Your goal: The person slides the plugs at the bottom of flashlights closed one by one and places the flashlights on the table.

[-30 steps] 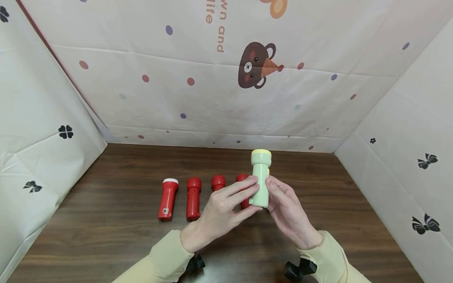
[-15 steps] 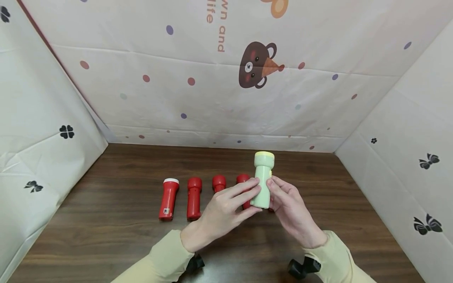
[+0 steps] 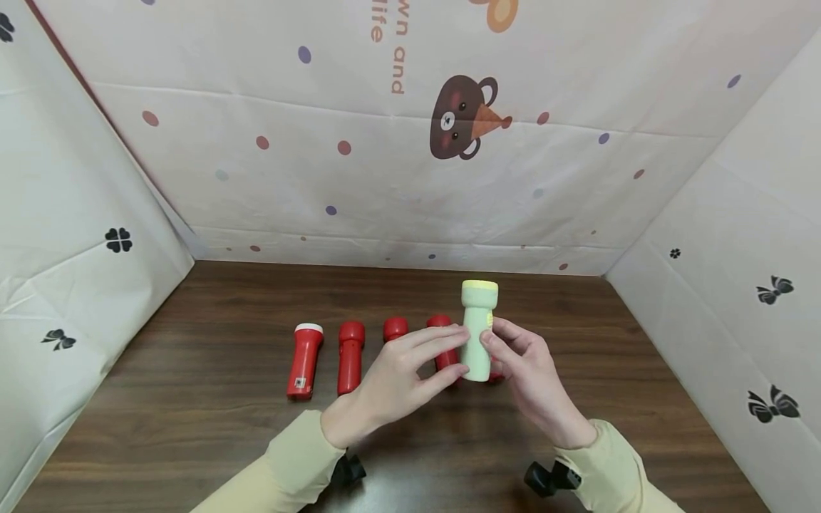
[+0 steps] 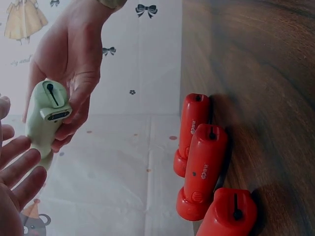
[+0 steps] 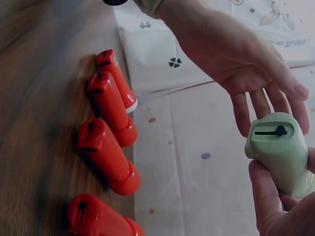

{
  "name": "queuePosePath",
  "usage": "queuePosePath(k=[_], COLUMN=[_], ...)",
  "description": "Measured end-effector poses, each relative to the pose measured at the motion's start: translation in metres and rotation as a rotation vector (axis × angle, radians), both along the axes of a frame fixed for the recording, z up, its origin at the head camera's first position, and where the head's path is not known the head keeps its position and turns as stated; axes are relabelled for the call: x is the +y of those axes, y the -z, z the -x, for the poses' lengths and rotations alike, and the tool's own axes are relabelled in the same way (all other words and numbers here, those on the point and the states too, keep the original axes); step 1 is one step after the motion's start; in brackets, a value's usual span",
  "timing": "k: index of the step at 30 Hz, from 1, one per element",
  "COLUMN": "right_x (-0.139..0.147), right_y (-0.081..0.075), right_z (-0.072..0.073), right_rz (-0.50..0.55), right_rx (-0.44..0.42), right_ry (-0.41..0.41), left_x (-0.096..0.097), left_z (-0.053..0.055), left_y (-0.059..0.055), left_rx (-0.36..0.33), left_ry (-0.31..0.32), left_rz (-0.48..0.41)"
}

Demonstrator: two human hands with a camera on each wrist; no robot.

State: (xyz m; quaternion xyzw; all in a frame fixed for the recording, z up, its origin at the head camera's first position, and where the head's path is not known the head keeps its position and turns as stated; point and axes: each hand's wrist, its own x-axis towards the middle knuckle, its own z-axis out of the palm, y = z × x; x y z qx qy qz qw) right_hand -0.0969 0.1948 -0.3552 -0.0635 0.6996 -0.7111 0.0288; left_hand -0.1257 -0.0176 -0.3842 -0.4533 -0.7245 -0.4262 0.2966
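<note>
A pale green flashlight [image 3: 476, 342] with a yellow rim stands upright in the air, lens end up, over the row on the table. My right hand [image 3: 535, 381] grips its lower body, thumb on the near side and fingers behind. In the right wrist view its base [image 5: 273, 130] shows a black sliding part in a slot. My left hand [image 3: 400, 370] is at the flashlight's left side, fingers extended and fingertips right at its edge. The thumb lies apart from the fingers, and the palm [image 5: 236, 64] is bare. Behind the hands lie red flashlights [image 3: 442, 349], partly covered.
Several red flashlights lie in a row on the dark wood table [image 3: 224, 427], including one with a white rim [image 3: 305, 362] at the left end. Printed white sheets wall off the back [image 3: 288, 178] and both sides. Each wrist wears a black camera [image 3: 551, 479].
The green flashlight has shifted slightly right and down with my right hand. My left hand's hold has loosened: its thumb has come away from beneath the base and its fingers have straightened.
</note>
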Motion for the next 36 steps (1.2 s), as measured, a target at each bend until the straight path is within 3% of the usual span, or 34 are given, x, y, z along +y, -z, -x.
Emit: queuePosePath(k=[6,13,18,22,36], right_x=[0.000,0.001,0.001,0.001,0.000], right_y=[0.000,0.001,0.002,0.006,0.012], right_z=[-0.002,-0.004,-0.005,-0.004,-0.002], right_rz=[-0.082,-0.230,-0.371,-0.417,-0.537], right_rx=[0.023,0.097,0.194,0.264,0.417], right_ry=[0.035,0.070,0.098,0.113,0.196], left_x=[0.000,0.004,0.007,0.008,0.012], left_z=[0.000,0.004,0.007,0.007,0.019], left_y=[-0.006,-0.015,-0.020,-0.023,-0.032], left_rx=[-0.035,-0.056,-0.118,-0.157,-0.123], left_ry=[-0.014,-0.083,-0.103,-0.104,-0.115], left_rz=[-0.031,-0.101,-0.078,-0.067,0.015])
